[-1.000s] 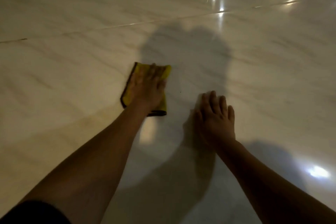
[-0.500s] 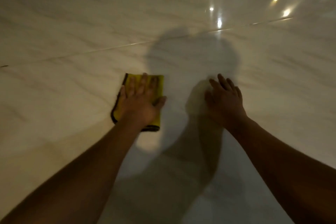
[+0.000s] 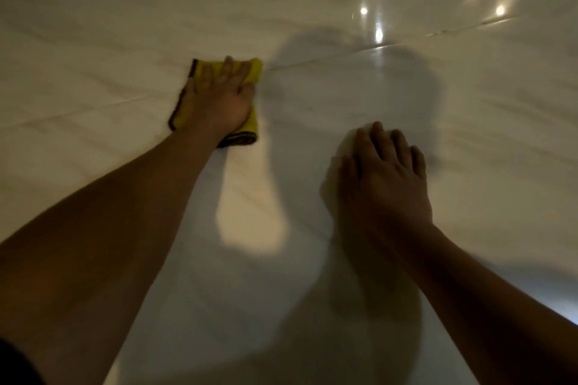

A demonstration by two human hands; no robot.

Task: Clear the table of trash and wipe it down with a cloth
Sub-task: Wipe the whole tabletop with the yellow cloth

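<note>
Left hand (image 3: 219, 100): flat with fingers straight, pressing on the cloth, upper left of centre.
Cloth (image 3: 250, 70): yellow with a dark edge, folded, lying on the table under the left hand.
Right hand (image 3: 384, 175): fingers straight, palm down on the bare table, right of centre, well apart from the cloth.
Table (image 3: 93, 25): pale, glossy marble with a thin seam (image 3: 469, 26) and bright light spots (image 3: 378, 36) at upper right.
Shadow (image 3: 359, 87): the person's own, falling between the hands.

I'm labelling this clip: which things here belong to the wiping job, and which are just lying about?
Job: yellow cloth; left hand pressing flat on it; marble table; right hand resting flat on the table.
Not part of it: only lamp reflections, the table seam, the person's shadow.
</note>
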